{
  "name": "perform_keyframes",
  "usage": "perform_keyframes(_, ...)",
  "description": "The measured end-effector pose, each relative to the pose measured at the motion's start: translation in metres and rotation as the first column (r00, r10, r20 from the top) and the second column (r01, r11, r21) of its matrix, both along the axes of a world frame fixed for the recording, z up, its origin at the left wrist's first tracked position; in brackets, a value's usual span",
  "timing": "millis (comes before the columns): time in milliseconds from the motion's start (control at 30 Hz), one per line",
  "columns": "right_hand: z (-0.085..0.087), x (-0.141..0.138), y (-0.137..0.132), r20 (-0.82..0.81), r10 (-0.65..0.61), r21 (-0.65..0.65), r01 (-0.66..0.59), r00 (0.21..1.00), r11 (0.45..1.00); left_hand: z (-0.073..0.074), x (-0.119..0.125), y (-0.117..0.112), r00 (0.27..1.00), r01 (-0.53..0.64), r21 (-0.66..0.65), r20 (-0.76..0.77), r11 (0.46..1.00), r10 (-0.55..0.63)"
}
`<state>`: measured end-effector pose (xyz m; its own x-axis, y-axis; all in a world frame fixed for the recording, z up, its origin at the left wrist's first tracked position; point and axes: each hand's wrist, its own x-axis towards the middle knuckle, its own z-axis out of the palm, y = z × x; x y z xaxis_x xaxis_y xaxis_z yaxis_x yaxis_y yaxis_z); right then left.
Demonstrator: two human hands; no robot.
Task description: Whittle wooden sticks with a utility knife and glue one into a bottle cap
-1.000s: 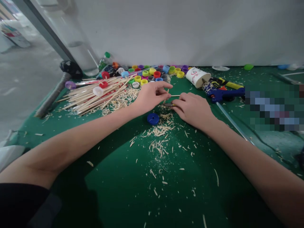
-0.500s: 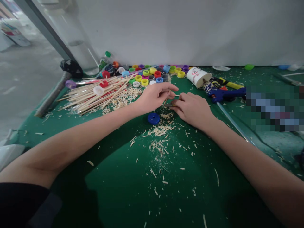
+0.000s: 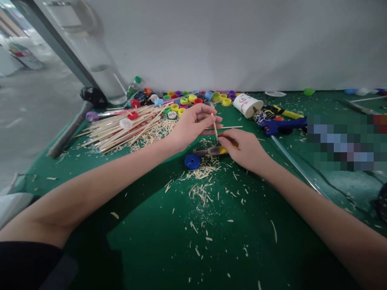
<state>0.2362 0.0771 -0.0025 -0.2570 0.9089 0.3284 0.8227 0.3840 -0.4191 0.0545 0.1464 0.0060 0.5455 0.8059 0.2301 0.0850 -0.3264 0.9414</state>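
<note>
My left hand [image 3: 190,125] reaches over the green table [image 3: 157,241] and pinches a short thin wooden stick [image 3: 214,124] that stands nearly upright. A longer stick [image 3: 232,127] lies level just behind it, at my left fingertips. My right hand [image 3: 243,148] is closed on a small cutter with a yellow handle [image 3: 213,151], whose grey jaws point left. My right thumb and forefinger meet the lower end of the upright stick. A blue bottle cap [image 3: 192,161] lies flat just left of the cutter, among wood chips [image 3: 202,177].
A pile of long wooden sticks [image 3: 121,125] lies at the back left beside a black-headed mallet [image 3: 87,100]. Several coloured bottle caps [image 3: 187,98] line the wall. A tipped paper cup [image 3: 248,105] and a blue glue gun [image 3: 281,125] lie at the back right.
The short stick has swung up from lying level to nearly upright between my hands. My right hand has drawn back toward me, and the cutter's jaws now show.
</note>
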Motion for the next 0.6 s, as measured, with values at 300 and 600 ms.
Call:
perform_keyframes(300, 0.005, -0.003, -0.004, -0.225, -0.049, -0.011, 0.047, 0.973, 0.999, 0.008, 0.004, -0.011, 0.995, 0.047, -0.075, 0.088, 0.996, -0.041)
perform_keyframes(600, 0.007, -0.001, -0.004, -0.351, -0.122, -0.083, 0.098, 0.928, 0.992, 0.01, 0.003, -0.012, 0.999, 0.022, -0.066, 0.04, 0.998, -0.02)
